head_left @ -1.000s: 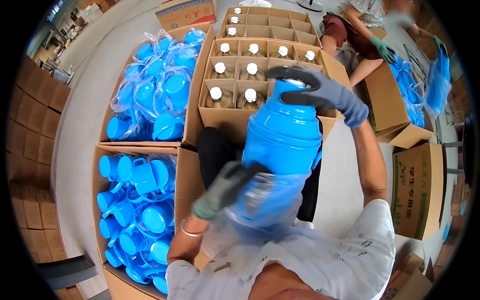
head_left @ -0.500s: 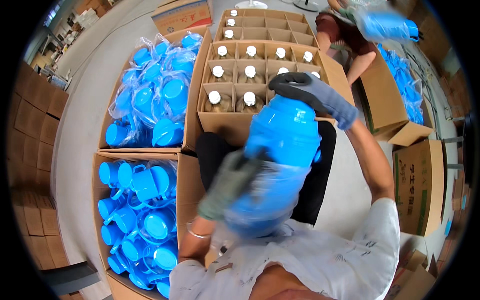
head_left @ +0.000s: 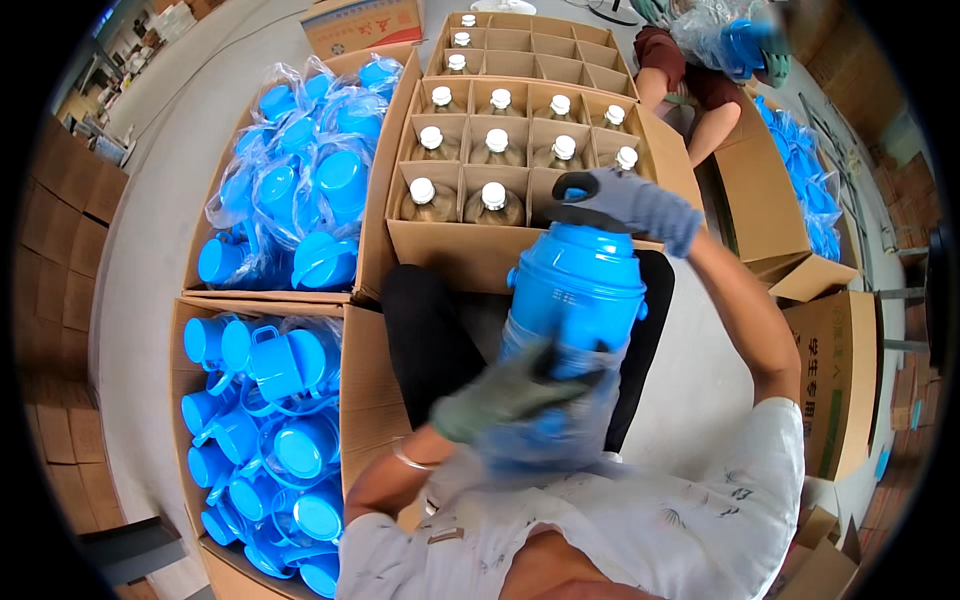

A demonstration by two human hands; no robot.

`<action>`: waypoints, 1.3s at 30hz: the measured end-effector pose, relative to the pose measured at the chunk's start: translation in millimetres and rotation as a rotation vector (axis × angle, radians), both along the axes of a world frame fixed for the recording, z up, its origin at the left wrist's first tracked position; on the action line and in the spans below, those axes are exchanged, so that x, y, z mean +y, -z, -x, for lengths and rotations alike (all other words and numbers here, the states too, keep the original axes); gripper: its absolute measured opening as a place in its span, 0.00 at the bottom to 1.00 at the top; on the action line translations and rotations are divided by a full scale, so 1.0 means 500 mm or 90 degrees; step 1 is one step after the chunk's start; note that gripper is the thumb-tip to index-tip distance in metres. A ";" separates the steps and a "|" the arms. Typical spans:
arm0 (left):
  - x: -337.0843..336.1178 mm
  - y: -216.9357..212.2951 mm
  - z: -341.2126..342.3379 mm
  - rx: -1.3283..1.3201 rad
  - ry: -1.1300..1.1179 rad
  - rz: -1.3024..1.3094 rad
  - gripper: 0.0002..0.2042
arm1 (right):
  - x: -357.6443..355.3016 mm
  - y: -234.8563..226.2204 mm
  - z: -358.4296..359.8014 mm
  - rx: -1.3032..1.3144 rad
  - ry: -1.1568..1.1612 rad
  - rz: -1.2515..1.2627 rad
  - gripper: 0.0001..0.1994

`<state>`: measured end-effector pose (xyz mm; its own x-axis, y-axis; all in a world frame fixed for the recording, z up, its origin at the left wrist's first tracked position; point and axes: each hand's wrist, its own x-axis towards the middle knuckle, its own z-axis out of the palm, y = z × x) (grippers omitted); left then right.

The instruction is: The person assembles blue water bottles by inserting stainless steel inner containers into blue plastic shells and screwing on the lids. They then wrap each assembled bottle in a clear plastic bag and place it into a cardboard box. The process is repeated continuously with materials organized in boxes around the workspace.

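Observation:
A large blue thermos-like jug (head_left: 577, 280) stands tilted between my knees, its lower part wrapped in clear plastic (head_left: 540, 430). My left hand (head_left: 510, 395), in a grey-green glove and smeared by motion, is against the wrapped side of the jug. Over the jug's top, my right hand (head_left: 610, 203) in a grey and black glove has its fingers curled round a small blue part at the neck. What that part is, I cannot tell. Just beyond is a divided carton (head_left: 450, 238) holding several glass bottles (head_left: 493, 207) with white caps.
On the left, one carton (head_left: 367, 190) holds blue pieces in plastic, and a nearer carton (head_left: 360, 375) holds blue cups with handles. A further divided carton (head_left: 530, 30) stands behind. At upper right, another person (head_left: 715, 110) handles a plastic-wrapped blue item beside an open carton (head_left: 755, 190).
The jug has come more upright, and its plastic sits lower on it. My left hand has shifted right across its side. My right hand has moved slightly lower, with a blue part now showing in its fingers.

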<state>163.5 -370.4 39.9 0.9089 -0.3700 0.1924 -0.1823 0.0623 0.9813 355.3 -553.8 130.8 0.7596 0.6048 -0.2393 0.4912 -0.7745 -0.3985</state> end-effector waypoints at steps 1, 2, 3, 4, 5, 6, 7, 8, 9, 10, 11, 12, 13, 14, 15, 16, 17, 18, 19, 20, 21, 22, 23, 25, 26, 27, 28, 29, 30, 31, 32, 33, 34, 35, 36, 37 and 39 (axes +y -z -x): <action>0.076 0.058 -0.027 0.154 0.071 0.182 0.24 | -0.029 -0.017 0.000 0.026 -0.028 -0.107 0.21; 0.120 0.092 -0.032 0.312 0.127 0.358 0.23 | -0.038 -0.002 -0.010 0.093 -0.098 -0.278 0.18; 0.118 0.073 -0.031 0.320 0.063 0.312 0.21 | -0.050 0.014 -0.020 0.184 -0.178 -0.430 0.18; 0.120 0.038 -0.037 0.318 -0.002 0.259 0.19 | -0.036 0.008 -0.013 0.352 -0.083 -0.506 0.19; 0.076 0.022 -0.026 0.216 -0.014 0.142 0.21 | -0.049 0.019 -0.035 0.142 -0.179 -0.412 0.19; 0.036 0.008 -0.012 0.112 -0.050 0.007 0.24 | -0.061 0.069 -0.064 -0.050 -0.270 -0.313 0.19; 0.002 -0.007 0.005 0.017 -0.104 -0.120 0.27 | -0.062 0.116 -0.077 -0.231 -0.366 -0.207 0.19; -0.023 -0.031 0.015 -0.002 -0.095 -0.180 0.28 | -0.068 0.146 -0.081 -0.242 -0.364 -0.172 0.18; -0.051 -0.054 0.024 -0.024 -0.079 -0.234 0.30 | -0.087 0.167 -0.083 -0.253 -0.357 -0.127 0.18; -0.044 -0.044 0.019 0.045 -0.014 -0.192 0.31 | -0.107 0.169 -0.085 -0.270 -0.349 -0.079 0.18; 0.009 -0.056 0.011 0.206 0.044 -0.065 0.30 | -0.030 0.057 -0.046 0.003 -0.181 -0.082 0.19; 0.045 -0.072 -0.002 0.368 0.115 0.061 0.30 | -0.015 -0.014 -0.029 0.176 -0.060 -0.089 0.21; 0.096 -0.033 -0.012 0.429 0.080 0.217 0.27 | -0.029 -0.019 -0.023 0.221 -0.106 -0.217 0.22; 0.109 -0.018 -0.017 0.441 0.052 0.240 0.25 | -0.036 -0.024 -0.027 0.256 -0.159 -0.345 0.23; 0.120 -0.001 -0.025 0.454 0.027 0.265 0.22 | -0.021 -0.018 -0.004 0.233 -0.161 -0.409 0.22; 0.093 -0.015 -0.027 0.430 0.032 0.149 0.21 | -0.074 0.061 -0.028 -0.037 -0.179 -0.384 0.19; 0.054 -0.045 -0.021 0.403 0.066 0.086 0.20 | -0.085 0.105 -0.053 -0.118 -0.250 -0.294 0.18; 0.022 -0.076 -0.009 0.372 0.082 0.021 0.18 | -0.073 0.139 -0.073 -0.184 -0.336 -0.208 0.17; -0.013 -0.107 -0.004 0.330 0.102 -0.038 0.17 | -0.062 0.133 -0.086 -0.158 -0.352 -0.077 0.22; -0.009 -0.091 -0.005 0.293 0.098 -0.017 0.19 | -0.063 0.126 -0.088 -0.086 -0.300 -0.092 0.22; -0.002 -0.069 -0.005 0.255 0.095 0.003 0.21 | -0.069 0.117 -0.087 -0.014 -0.246 -0.105 0.23; 0.009 -0.043 -0.011 0.218 0.094 0.022 0.22 | -0.073 0.095 -0.081 0.056 -0.188 -0.119 0.24; 0.034 -0.019 0.005 0.199 0.076 0.035 0.24 | -0.017 -0.017 -0.036 0.170 -0.137 -0.109 0.25; 0.093 -0.014 -0.016 0.305 -0.003 0.068 0.20 | -0.027 -0.040 -0.012 0.262 -0.140 -0.313 0.23; 0.088 -0.022 -0.024 0.312 -0.023 0.119 0.20 | -0.025 -0.030 -0.011 0.324 -0.197 -0.436 0.22; 0.079 -0.031 -0.030 0.319 -0.042 0.170 0.19 | -0.039 -0.003 -0.026 0.228 -0.262 -0.440 0.19; 0.062 -0.037 -0.031 0.335 -0.053 0.223 0.19 | -0.069 0.042 -0.051 0.115 -0.287 -0.334 0.18; 0.005 -0.048 -0.006 0.030 -0.103 -0.035 0.23 | -0.091 0.096 -0.076 0.025 -0.317 -0.223 0.18; -0.038 -0.037 0.018 -0.139 -0.119 -0.172 0.25 | -0.095 0.123 -0.089 -0.069 -0.354 -0.106 0.17; -0.080 -0.022 0.041 -0.309 -0.165 -0.297 0.27 | -0.091 0.125 -0.085 -0.076 -0.409 -0.157 0.17; -0.072 -0.001 0.032 -0.211 -0.136 -0.230 0.26 | -0.090 0.097 -0.060 -0.108 -0.353 -0.201 0.18; -0.063 0.020 0.020 -0.117 -0.124 -0.156 0.26 | -0.084 0.048 -0.070 0.031 -0.302 -0.196 0.18; 0.009 0.025 0.007 0.124 -0.050 0.000 0.25 | -0.061 -0.023 -0.043 0.186 -0.236 -0.197 0.20; 0.071 0.024 0.000 0.367 0.027 0.157 0.24 | -0.050 -0.065 -0.003 0.257 -0.200 -0.288 0.20; 0.089 0.027 -0.011 0.317 -0.037 0.208 0.21 | -0.035 -0.090 0.020 0.317 -0.175 -0.378 0.21; 0.106 0.028 -0.023 0.263 -0.093 0.255 0.18 | -0.017 -0.075 0.031 0.179 -0.279 -0.440 0.21; 0.092 0.024 -0.027 0.262 -0.123 0.110 0.19 | -0.016 -0.030 0.015 0.100 -0.173 -0.294 0.16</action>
<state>177.1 -324.7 27.8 0.9712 -0.1818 -0.1541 0.1950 0.2343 0.9524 347.9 -561.7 146.0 0.5379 0.8430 0.0002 0.5567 -0.3551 -0.7510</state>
